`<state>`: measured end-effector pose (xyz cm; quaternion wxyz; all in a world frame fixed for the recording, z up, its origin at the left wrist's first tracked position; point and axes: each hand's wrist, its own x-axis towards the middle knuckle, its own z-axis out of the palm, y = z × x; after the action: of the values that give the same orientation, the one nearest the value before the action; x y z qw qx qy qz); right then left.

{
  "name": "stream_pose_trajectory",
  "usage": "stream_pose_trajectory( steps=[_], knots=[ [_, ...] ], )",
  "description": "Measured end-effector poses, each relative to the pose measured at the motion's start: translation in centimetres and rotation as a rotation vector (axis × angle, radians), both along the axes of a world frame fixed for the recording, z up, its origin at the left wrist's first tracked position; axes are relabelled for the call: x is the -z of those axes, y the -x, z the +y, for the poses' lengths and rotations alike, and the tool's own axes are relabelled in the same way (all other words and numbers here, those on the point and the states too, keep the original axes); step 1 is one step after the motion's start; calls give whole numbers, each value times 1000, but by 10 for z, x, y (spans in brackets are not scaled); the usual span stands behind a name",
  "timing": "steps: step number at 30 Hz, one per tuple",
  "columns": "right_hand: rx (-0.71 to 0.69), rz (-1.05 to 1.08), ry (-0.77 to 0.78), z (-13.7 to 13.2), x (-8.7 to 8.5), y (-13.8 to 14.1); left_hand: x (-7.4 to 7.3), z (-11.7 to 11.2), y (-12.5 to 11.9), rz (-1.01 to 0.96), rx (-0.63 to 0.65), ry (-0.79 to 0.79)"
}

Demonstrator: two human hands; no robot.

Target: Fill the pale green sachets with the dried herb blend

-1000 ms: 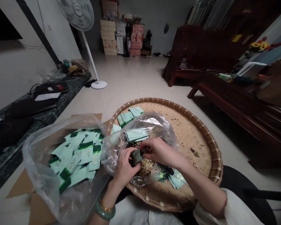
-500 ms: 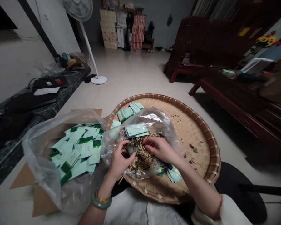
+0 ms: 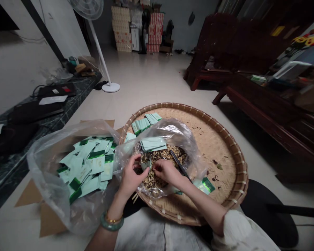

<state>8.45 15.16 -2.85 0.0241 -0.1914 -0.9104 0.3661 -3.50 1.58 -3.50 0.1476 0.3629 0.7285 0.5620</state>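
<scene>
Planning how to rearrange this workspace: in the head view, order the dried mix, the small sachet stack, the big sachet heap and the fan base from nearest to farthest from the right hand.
1. Dried mix: directly under the right hand.
2. Small sachet stack: just ahead and left.
3. Big sachet heap: well off to the left.
4. Fan base: far ahead.

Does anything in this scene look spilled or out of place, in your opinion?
Yes. Dried leaf bits lie scattered on the woven bamboo tray, outside the plastic bag, so they look spilled. A thin black rod also lies across the loose dried mixture, where it looks out of place.
</scene>
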Motion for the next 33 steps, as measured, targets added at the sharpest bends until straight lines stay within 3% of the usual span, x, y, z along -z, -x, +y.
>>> stream_pose_trajectory(
  steps=[5,11,15,19,24,29,33],
  knots=[
    [35,-6,-1,8,-2,-6,3,1,0,26,16,-11],
    [-46,-21,-55,0,7,-3,3,-1,-1,14,25,25],
    [16,-9,-45,4,3,-4,2,-1,-2,23,35,31],
    [132,80,29,16,-14,-17,1,0,-4,52,44,43],
    [261,271,189,23,-48,-30,-3,4,-8,157,69,67],
    [192,365,131,12,-84,-23,-9,7,-11,236,70,67],
    [125,342,31,5,-94,-12,-10,6,-12,232,66,76]
  ],
)
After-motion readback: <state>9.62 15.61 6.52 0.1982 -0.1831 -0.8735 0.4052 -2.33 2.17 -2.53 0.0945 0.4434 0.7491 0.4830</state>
